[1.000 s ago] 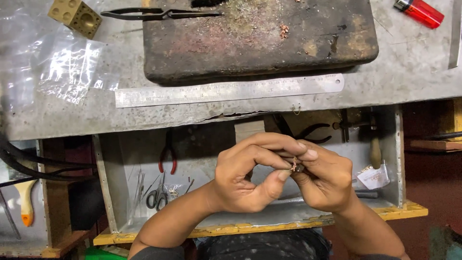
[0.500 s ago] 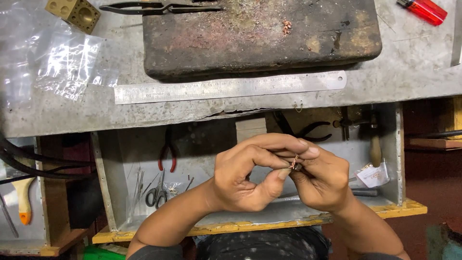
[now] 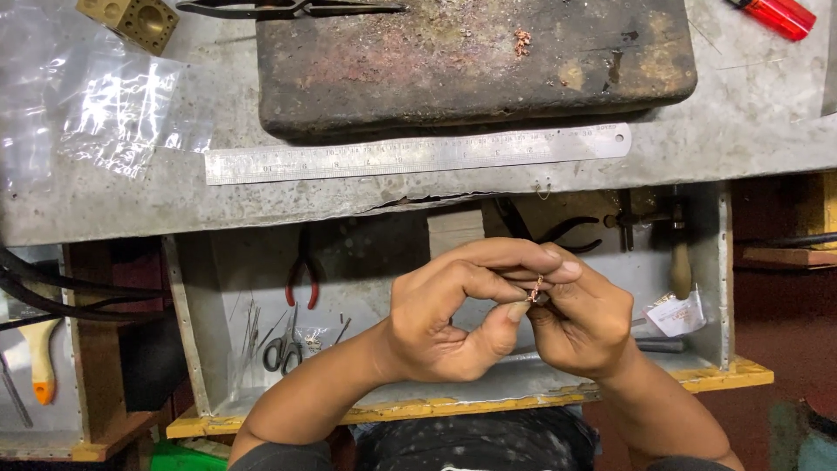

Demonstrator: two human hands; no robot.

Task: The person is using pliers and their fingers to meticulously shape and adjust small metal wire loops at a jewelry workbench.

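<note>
Left hand point(image 3: 445, 318) and right hand point(image 3: 580, 323) meet fingertip to fingertip, both pinching a small copper wire piece point(image 3: 534, 290) over the open drawer point(image 3: 218, 349), likely to catch dropped bits.

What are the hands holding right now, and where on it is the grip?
Both the left hand and right hand pinch one tiny copper-coloured wire piece between fingertips, over the open drawer. Which end each hand grips is too small to tell.

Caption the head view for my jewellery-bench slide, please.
Left hand and right hand pinch a small coppery wire piece above an open tool drawer.
</note>
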